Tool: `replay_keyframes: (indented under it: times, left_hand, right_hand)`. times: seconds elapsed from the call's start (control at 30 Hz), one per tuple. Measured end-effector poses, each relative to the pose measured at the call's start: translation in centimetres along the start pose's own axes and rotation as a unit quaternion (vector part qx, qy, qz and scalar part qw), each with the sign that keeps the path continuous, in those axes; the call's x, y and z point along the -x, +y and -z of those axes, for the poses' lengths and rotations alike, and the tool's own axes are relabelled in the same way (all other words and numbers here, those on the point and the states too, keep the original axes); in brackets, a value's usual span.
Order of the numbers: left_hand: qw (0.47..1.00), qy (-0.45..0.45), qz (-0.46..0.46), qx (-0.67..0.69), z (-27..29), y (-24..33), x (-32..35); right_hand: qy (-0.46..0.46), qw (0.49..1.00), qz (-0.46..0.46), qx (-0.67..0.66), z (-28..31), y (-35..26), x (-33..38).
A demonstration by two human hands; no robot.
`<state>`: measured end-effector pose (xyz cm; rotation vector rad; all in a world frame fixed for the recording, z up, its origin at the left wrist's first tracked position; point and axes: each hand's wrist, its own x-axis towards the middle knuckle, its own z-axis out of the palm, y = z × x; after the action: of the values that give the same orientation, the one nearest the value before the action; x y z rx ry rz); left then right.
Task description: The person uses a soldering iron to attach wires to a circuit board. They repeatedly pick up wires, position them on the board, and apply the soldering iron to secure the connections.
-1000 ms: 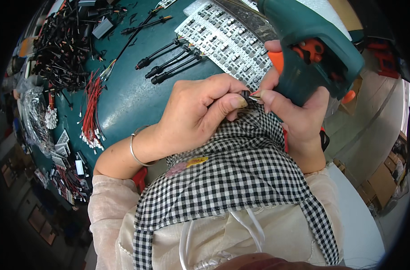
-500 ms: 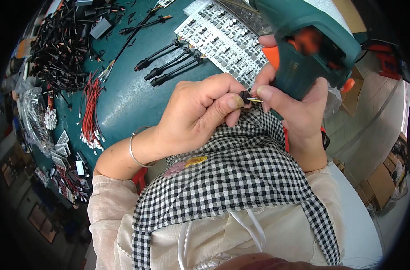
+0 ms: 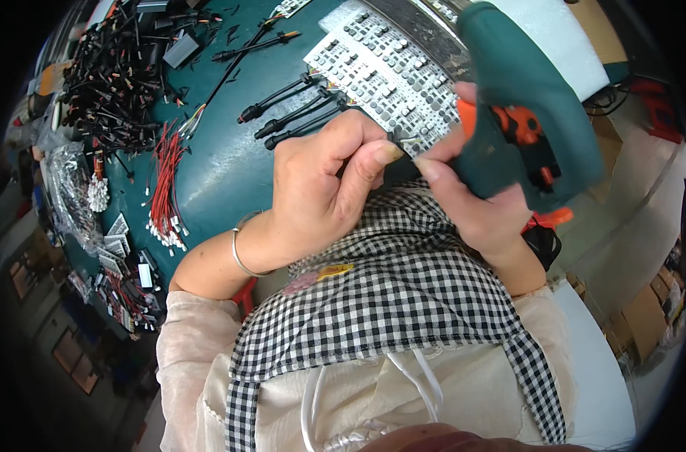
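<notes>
My left hand [image 3: 320,177] is closed in a pinch on a short black cable, mostly hidden by the fingers. Its light stripped wire ends [image 3: 409,142] stick out toward the right hand. A dark green pistol-grip power tool [image 3: 580,143] with an orange trigger is gripped in my right hand [image 3: 482,207], whose thumb and forefinger come together near the wire ends. Whether they touch the wires I cannot tell. Just beyond the hands lies a white panel of circuit boards [image 3: 384,71]. Black connector cables [image 3: 294,109] lie at its left edge, their wire ends on it.
A heap of black cables [image 3: 105,83] covers the far left of the green table [image 3: 215,169]. Nearer lie a bundle of red wires with white plugs [image 3: 167,184] and clear plastic bags [image 3: 71,192]. White foam [image 3: 546,38] is behind the tool. Cardboard boxes [image 3: 637,316] stand at lower right.
My hands have drawn slightly apart. The left hand has turned upward with the cable, and the tool has tilted and shifted right in my right hand. The whole view has moved a little.
</notes>
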<state>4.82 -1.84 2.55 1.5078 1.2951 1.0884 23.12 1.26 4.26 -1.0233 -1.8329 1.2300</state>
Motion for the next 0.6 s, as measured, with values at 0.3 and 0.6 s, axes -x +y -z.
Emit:
replay_keyframes:
  times: [0.3, 0.6]
  left_hand:
    - [0.985, 0.009, 0.054, -0.161, 3.2, -1.8, -1.3]
    - [0.981, -0.013, 0.116, -0.158, 3.8, -1.9, -1.3]
  right_hand:
    - [0.132, 0.971, -0.082, -0.183, 3.1, 1.0, 1.8]
    - [0.103, 0.946, -0.12, -0.285, 7.0, 0.5, 5.2]
